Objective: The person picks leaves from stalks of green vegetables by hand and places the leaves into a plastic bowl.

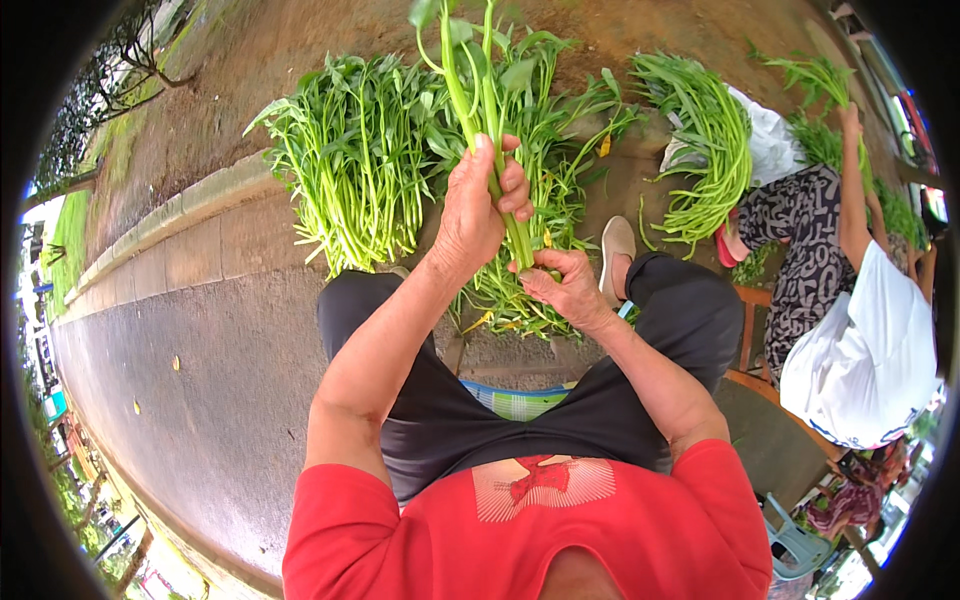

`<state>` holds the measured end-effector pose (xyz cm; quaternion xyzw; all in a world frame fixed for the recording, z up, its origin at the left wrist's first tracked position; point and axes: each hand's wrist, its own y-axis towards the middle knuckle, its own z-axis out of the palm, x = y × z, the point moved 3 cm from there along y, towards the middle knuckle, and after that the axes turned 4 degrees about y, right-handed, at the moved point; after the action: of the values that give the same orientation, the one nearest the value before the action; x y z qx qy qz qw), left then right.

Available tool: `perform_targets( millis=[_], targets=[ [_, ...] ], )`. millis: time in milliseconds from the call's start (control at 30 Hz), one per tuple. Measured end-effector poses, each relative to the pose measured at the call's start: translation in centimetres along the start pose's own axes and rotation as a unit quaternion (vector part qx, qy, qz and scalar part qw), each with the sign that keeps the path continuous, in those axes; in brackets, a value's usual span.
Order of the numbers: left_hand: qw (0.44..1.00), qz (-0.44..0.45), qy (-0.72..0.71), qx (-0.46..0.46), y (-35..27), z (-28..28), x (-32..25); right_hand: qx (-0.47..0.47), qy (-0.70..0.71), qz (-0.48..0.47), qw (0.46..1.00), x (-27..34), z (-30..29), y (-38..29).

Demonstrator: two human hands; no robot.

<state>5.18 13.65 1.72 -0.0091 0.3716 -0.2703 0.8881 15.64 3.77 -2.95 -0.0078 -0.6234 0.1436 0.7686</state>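
Note:
My left hand [484, 206] is closed around a small bunch of water spinach stems [491, 172], whose leafy tops point away from me. The fingers of my right hand [559, 285] pinch the cut lower ends of the stems, just below the left hand. A large leafy pile of water spinach [360, 165] lies beyond my left knee, stems towards me. More loose greens [540, 150] spread on the ground behind and under my hands, with a few yellow leaves and trimmed bits [517, 300] among them.
A curved heap of long-stemmed greens [701, 150] lies to the right beside a white plastic sack [765, 139]. Another person in a white shirt [862, 352] sits at the right, an arm raised with greens. A concrete curb [180, 202] runs along the left.

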Motion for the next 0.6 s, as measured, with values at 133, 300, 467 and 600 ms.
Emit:
perform_targets(
  millis=[133, 300, 467, 600],
  targets=[
    [0.996, -0.045, -0.048, -0.061, 0.5, -0.8, 0.5, 0.008, 0.001, 0.015, 1.000, 0.3, 0.0, 0.1],
    [0.991, 0.002, -0.024, -0.133, 1.1, -1.4, 0.4, -0.073, -0.080, -0.012, 0.994, 0.9, -0.3, 0.1],
    [0.986, 0.090, 0.071, -0.118, 1.0, -0.3, 1.1, -0.098, -0.169, -0.067, 0.978, 1.4, -0.7, 0.3],
    [0.973, 0.154, 0.147, -0.084, 0.8, 0.5, 1.6, -0.097, -0.257, -0.096, 0.957, 1.5, -0.9, 0.5]
  ],
)
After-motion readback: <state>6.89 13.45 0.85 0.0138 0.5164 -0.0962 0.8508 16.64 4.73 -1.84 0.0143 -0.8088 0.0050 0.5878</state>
